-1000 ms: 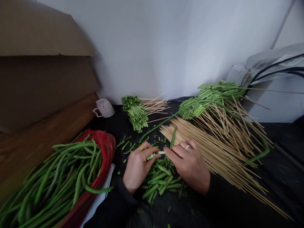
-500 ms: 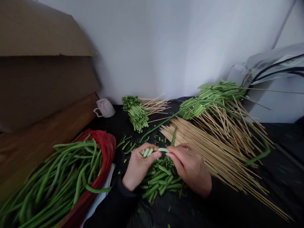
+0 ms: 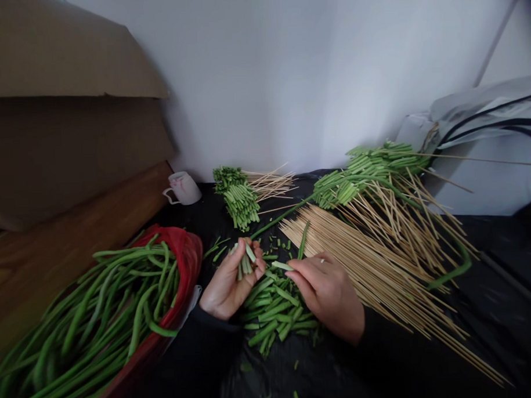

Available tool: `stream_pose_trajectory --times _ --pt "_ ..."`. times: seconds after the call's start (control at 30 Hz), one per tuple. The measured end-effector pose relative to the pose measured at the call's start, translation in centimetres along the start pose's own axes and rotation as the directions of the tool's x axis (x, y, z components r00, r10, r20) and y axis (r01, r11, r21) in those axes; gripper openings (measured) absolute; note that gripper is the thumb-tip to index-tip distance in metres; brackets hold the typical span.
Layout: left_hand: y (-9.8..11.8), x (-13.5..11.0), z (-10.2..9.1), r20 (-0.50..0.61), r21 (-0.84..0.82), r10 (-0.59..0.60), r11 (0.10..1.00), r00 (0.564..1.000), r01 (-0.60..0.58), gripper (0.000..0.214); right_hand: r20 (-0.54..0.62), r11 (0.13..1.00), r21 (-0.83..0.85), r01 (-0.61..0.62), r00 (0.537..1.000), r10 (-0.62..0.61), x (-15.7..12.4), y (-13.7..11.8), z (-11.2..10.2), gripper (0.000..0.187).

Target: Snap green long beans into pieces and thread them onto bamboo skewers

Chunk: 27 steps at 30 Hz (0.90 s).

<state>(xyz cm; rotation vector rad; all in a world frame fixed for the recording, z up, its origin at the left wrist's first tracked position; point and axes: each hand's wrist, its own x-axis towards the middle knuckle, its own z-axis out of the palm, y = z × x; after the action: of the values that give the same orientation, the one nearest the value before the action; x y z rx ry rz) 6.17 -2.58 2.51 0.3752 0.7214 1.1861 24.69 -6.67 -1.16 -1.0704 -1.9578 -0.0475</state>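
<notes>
Several short cut long bean pieces (image 3: 246,266) are bunched in my left hand (image 3: 227,287), its fingers curled around them and the palm turned partly up. Between the thumb and fingers of my right hand (image 3: 330,292) is a single pale green long bean piece (image 3: 282,266), pointing left and apart from the bunch. Below both hands lies a pile of cut long bean pieces (image 3: 280,311) on black plastic sheeting (image 3: 254,379). Small bean trimmings (image 3: 279,244) are scattered just beyond the hands.
A red bag (image 3: 189,254) of whole long beans (image 3: 103,303) stands at left. Loose bamboo skewers (image 3: 358,256) spread to the right. Skewered beans lie in a left stack (image 3: 239,203) and a right stack (image 3: 377,166). A mug (image 3: 184,188) and cardboard box (image 3: 72,142) are behind.
My hands have moved apart; before, they met at one bean piece. The left hand has turned its palm upward with the bunch, and the right hand keeps one piece.
</notes>
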Motion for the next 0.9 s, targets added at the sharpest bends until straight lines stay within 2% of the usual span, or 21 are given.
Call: stream_pose_trajectory --times 0.07,0.13,0.23,0.33,0.4,0.47,0.6,0.67,0.73,0.8,0.83,0.9 --pt "0.3 0.0 0.0 -0.016 -0.02 -0.08 0.997 0.997 0.08 0.013 -0.003 1.0 -0.006 -0.002 1.0 0.002 0.0 0.1 0.0 0.016" --pt "0.1 -0.1 -0.1 0.031 0.037 -0.102 0.994 0.994 0.1 0.01 -0.004 1.0 -0.01 -0.006 1.0 0.006 0.1 0.2 -0.1 0.015" --pt "-0.6 -0.3 -0.2 0.117 0.266 -0.011 0.964 0.993 -0.021 0.016 -0.005 1.0 -0.03 0.005 1.0 -0.005 0.2 0.2 -0.3 0.015" --pt "-1.4 -0.5 -0.3 0.155 0.559 0.08 0.814 0.985 -0.154 0.029 -0.005 0.998 -0.063 0.031 1.0 -0.031 0.2 0.1 -0.4 0.016" --pt "-1.7 -0.4 -0.4 0.162 0.664 0.114 0.722 0.98 -0.194 0.031 0.009 0.996 -0.076 0.037 0.999 -0.036 0.2 0.1 -0.4 0.017" --pt "-1.7 -0.2 -0.5 0.15 0.691 0.162 0.688 0.975 -0.22 0.032 0.025 0.997 -0.073 0.029 0.999 -0.027 0.2 0.1 -0.3 0.018" --pt "-1.3 0.3 -0.9 0.106 0.689 0.246 0.681 0.963 -0.25 0.032 0.008 0.999 -0.05 -0.016 1.0 0.016 0.2 0.4 -0.4 0.017" --pt "-1.1 0.4 -1.0 0.109 0.719 0.308 0.631 0.945 -0.289 0.03 0.0 0.997 -0.067 -0.029 1.0 0.029 0.3 0.4 -0.5 0.013" --pt "-1.1 0.3 -0.9 0.157 0.79 0.407 0.495 0.9 -0.362 0.026 0.016 0.993 -0.118 -0.017 1.0 0.019 0.5 0.4 -0.7 0.013" --pt "-1.2 0.0 -0.9 0.281 0.853 0.498 0.262 0.821 -0.451 0.022 0.046 0.983 -0.183 0.015 0.999 -0.007 0.5 0.5 -0.7 0.016" --pt "-1.3 -0.1 -0.9 0.368 0.861 0.51 0.13 0.778 -0.492 0.02 0.059 0.977 -0.21 0.033 0.998 -0.02 0.5 0.5 -0.7 0.017" --pt "-1.6 -0.4 -1.0 0.541 0.818 0.461 -0.098 0.703 -0.566 0.017 0.077 0.968 -0.244 0.058 0.996 -0.041 0.5 0.5 -0.6 0.018"
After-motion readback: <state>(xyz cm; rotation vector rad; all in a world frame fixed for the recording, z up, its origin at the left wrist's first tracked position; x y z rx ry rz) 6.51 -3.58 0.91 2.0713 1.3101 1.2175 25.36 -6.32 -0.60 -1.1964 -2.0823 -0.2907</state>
